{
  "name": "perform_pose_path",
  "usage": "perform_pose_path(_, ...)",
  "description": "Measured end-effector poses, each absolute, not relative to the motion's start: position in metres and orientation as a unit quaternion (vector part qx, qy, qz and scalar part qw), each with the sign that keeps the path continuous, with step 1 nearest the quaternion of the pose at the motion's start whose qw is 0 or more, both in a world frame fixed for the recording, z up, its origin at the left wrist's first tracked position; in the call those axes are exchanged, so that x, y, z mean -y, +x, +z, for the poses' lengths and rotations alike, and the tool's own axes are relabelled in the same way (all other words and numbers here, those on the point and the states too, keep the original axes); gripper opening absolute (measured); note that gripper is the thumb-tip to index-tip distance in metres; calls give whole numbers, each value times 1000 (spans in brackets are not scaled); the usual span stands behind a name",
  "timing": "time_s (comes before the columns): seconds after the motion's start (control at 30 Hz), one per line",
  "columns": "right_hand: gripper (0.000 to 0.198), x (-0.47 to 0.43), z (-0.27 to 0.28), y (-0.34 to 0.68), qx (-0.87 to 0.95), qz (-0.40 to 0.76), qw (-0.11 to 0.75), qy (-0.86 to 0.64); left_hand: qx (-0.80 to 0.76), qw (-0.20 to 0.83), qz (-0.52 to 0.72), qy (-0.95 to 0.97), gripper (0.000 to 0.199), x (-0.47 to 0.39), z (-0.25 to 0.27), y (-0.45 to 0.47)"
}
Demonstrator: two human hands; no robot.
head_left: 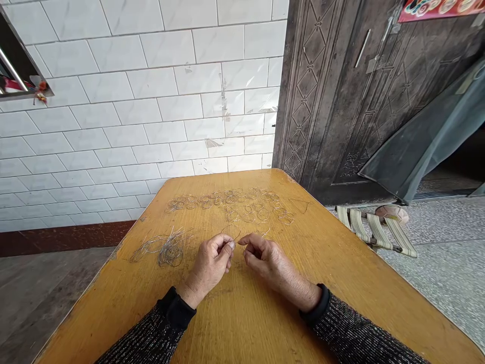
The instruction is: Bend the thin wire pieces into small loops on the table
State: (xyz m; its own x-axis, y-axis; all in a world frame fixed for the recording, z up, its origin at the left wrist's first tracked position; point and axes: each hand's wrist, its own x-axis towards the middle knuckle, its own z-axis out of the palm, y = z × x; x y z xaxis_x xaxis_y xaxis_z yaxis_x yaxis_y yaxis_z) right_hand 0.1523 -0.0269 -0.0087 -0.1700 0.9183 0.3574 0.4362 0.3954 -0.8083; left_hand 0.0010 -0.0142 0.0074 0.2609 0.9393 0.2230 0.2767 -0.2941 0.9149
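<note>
My left hand (212, 257) is closed, thumb and forefinger pinching a thin wire (237, 236) above the table. One end of that wire curves up past the fingertips. Just to the right is my right hand (270, 260), its forefinger reaching towards the wire and its thumb a little apart from it. Whether that forefinger touches the wire, I cannot tell. Behind the right hand a short bit of wire (267, 232) sticks out; where it leads is hidden. Left of my hands lies a tangled bundle of wire (170, 252). Several wire loops (216, 198) lie in rows farther back.
The yellow wooden table (261, 323) meets a white tiled wall (162, 108) at its far end. A dark carved door (341, 101) stands behind on the right. Beside the table's right edge is a low stool with striped straps (375, 230).
</note>
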Motion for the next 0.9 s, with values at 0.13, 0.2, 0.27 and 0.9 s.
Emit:
perform_pose_path(0.13, 20, 26, -8, 153, 711, 277, 439, -475, -432, 440, 423, 664, 19, 16, 10, 2)
perform_pose_path(0.2, 19, 27, -8, 153, 707, 292, 445, -466, -428, 470, 423, 646, 19, 16, 10, 1)
perform_pose_path(0.27, 19, 28, -8, 153, 698, 315, 452, -458, -423, 496, 416, 634, 20, 14, 10, 0)
perform_pose_path(0.9, 9, 19, -5, 155, 586, 417, 511, -471, -394, 627, 404, 537, 28, 8, 9, -5)
